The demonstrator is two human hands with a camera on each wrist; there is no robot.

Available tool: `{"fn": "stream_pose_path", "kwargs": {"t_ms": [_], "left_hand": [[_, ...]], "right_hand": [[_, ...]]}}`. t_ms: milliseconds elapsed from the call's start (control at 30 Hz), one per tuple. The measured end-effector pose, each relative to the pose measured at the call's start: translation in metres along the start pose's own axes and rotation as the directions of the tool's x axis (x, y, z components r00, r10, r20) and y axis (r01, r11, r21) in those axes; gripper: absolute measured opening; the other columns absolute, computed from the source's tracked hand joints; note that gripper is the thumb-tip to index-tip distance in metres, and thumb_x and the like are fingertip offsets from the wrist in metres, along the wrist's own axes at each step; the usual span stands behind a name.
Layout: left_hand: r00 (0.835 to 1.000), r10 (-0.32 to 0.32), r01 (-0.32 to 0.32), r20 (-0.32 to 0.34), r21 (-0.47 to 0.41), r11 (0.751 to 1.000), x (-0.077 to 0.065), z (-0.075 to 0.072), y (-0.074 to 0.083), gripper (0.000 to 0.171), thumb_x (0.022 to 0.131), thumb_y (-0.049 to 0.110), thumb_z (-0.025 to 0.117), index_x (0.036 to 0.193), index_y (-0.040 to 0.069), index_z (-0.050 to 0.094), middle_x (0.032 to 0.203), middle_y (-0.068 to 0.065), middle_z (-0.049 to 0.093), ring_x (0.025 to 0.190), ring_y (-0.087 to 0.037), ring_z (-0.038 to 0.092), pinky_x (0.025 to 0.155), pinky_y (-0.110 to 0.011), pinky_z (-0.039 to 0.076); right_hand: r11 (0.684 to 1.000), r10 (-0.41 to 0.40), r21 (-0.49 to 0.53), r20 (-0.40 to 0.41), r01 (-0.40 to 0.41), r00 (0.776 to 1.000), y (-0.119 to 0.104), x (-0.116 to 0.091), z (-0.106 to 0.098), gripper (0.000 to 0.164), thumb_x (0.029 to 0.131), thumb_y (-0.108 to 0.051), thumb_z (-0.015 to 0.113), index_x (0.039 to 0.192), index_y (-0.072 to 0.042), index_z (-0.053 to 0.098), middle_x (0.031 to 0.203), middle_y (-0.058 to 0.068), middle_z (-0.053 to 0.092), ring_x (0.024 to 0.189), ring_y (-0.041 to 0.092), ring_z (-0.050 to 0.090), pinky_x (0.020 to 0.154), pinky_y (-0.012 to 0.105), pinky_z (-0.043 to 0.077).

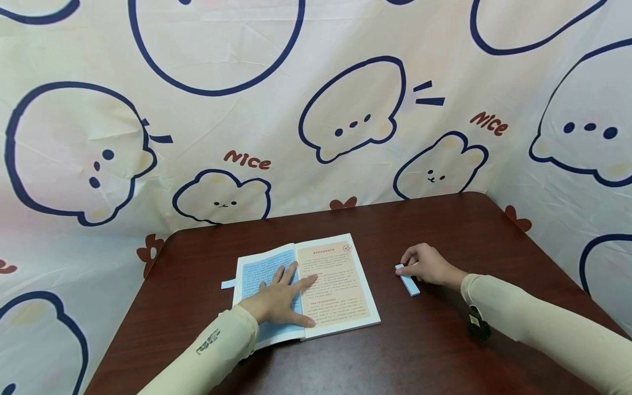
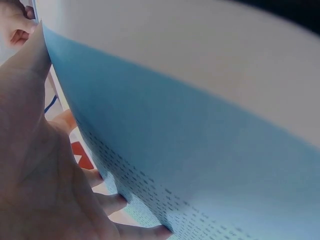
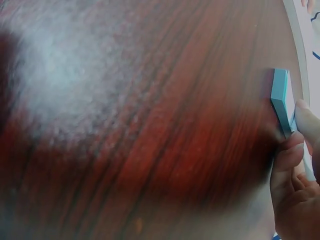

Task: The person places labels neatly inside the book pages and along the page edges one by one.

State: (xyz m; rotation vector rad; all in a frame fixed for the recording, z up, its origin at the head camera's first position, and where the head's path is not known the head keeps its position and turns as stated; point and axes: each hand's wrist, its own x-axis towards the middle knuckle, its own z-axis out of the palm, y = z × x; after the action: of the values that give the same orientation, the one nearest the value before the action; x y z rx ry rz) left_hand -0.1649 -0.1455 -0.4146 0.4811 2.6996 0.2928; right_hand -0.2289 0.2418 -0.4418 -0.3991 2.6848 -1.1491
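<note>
An open book point(image 1: 333, 285) lies on the table, with a blue left page point(image 2: 165, 130) and a cream right page. My left hand point(image 1: 278, 299) rests on it with spread fingers across the middle fold, palm down. From the left page's outer edge sticks a pale blue paper tab point(image 1: 228, 284). To the right of the book, my right hand point(image 1: 427, 264) pinches the far end of a narrow light-blue pad of sticky notes point(image 1: 411, 285) between thumb and fingers. In the right wrist view, the pad point(image 3: 281, 92) shows a thick side, and its held end is partly hidden by the fingers.
The dark reddish-brown table point(image 1: 444, 351) has rounded far corners. Behind it hangs a pale curtain point(image 1: 286, 126) printed with blue-outlined cartoon shapes. A dark device point(image 1: 478, 322) is worn at the right wrist.
</note>
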Motion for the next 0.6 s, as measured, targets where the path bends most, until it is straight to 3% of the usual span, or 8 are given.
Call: {"fn": "stream_pose_path", "kwargs": {"t_ms": [300,600], "left_hand": [[1.000,0.002,-0.002,0.002,-0.007,1.000,-0.0011,-0.0010,0.0004,0.103,0.071,0.074,0.077,0.158,0.044,0.028,0.172,-0.013,0.001,0.157,-0.047,0.004,0.107,-0.084,0.021],[1.000,0.008,-0.008,0.003,-0.013,1.000,-0.0010,-0.0007,-0.0001,0.103,0.072,0.073,0.077,0.158,0.044,0.028,0.172,-0.013,0.000,0.157,-0.047,0.003,0.107,-0.084,0.021]], "right_hand": [[0.995,-0.084,0.064,0.042,0.081,0.996,0.0034,-0.0006,-0.0024,0.017,0.089,-0.013,0.077,0.089,0.002,0.069,0.068,0.003,0.063,0.052,0.010,0.050,0.046,0.023,0.042],[0.990,-0.128,0.069,0.019,0.127,0.992,0.0066,-0.0003,-0.0022,0.011,0.093,-0.006,0.071,0.091,0.004,0.073,0.072,0.005,0.061,0.052,0.006,0.049,0.048,0.021,0.044]]}}
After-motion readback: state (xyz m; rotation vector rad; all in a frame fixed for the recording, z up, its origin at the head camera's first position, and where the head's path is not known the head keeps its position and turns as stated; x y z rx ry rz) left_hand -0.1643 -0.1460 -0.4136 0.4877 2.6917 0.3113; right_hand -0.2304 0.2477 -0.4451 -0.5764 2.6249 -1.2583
